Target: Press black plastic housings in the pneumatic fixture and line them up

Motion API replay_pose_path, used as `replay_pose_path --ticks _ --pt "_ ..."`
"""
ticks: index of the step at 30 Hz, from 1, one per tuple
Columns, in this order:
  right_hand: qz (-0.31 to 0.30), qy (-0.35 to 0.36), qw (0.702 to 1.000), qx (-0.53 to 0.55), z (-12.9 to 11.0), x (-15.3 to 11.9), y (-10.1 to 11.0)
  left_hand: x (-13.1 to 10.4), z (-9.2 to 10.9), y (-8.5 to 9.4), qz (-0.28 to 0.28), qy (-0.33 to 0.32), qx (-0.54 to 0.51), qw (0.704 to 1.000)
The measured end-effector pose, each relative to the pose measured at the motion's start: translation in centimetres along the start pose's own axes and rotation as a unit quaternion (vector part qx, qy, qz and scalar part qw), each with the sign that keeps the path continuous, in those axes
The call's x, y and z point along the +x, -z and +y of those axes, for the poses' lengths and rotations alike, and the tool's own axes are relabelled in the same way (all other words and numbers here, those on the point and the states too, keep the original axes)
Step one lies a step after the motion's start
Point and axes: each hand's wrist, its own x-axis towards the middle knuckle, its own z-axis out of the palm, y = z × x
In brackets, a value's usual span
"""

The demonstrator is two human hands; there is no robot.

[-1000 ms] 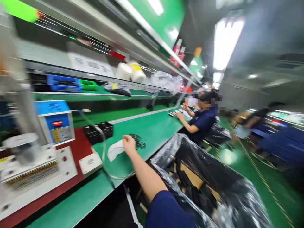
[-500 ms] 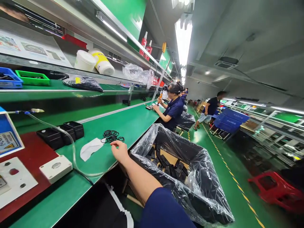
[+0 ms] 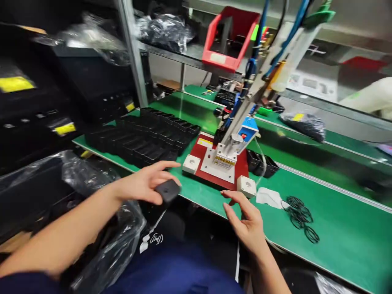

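A small black plastic block with a hole in its face [image 3: 168, 191] is gripped by my left hand [image 3: 150, 181], between thumb and fingers, in front of the bench edge. My right hand [image 3: 245, 216] hovers at the bench edge with thumb and forefinger apart, and I see nothing held in it. Beyond both hands stands a press [image 3: 228, 151] on a red base [image 3: 211, 181], flanked by a left white button box [image 3: 191, 164] and a right one [image 3: 246, 186]. To the right, black rubber rings [image 3: 298, 212] lie beside a white paper piece [image 3: 269, 198].
Rows of black plastic housings [image 3: 147, 134] cover the bench left of the press. A plastic-lined bin [image 3: 128, 216] stands below my left arm. Several black parts [image 3: 261, 163] sit behind the right button box. A red bin [image 3: 220, 59] rests on the shelf.
The view has swung left from the aisle to the press. My right hand has drawn back from beside the rings. My left hand, unseen before, now shows with the black block.
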Motion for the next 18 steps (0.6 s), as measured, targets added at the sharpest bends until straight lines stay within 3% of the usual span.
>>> replay_pose_path --ticks 2,4,7,9,11,15,18 --pt "-0.076 0.038 0.996 0.014 -2.0 0.6 -1.2 0.9 0.1 -1.2 -0.134 0.016 -0.047 0.990" --pt "-0.127 0.055 0.990 0.025 -3.5 0.9 -1.7 2.9 -0.3 -3.7 -0.236 0.022 -0.100 0.966" --pt "-0.170 0.054 0.983 0.044 -4.1 1.1 -1.5 5.4 -1.3 -7.6 -0.279 0.048 -0.143 0.948" --pt "-0.170 0.038 0.983 0.051 -3.5 0.9 -1.2 6.2 -1.8 -8.9 -0.278 0.069 -0.140 0.948" --pt "-0.134 0.005 0.989 0.054 -2.3 0.4 -1.0 6.6 -2.0 -9.1 -0.261 0.061 -0.100 0.958" --pt "0.026 -0.109 0.986 0.125 0.5 -0.3 -1.0 6.5 -2.2 -8.1 -0.210 -0.047 0.066 0.974" --pt "0.096 -0.160 0.960 0.210 1.5 -0.1 -1.2 6.3 -2.7 -8.2 -0.117 -0.083 0.113 0.983"
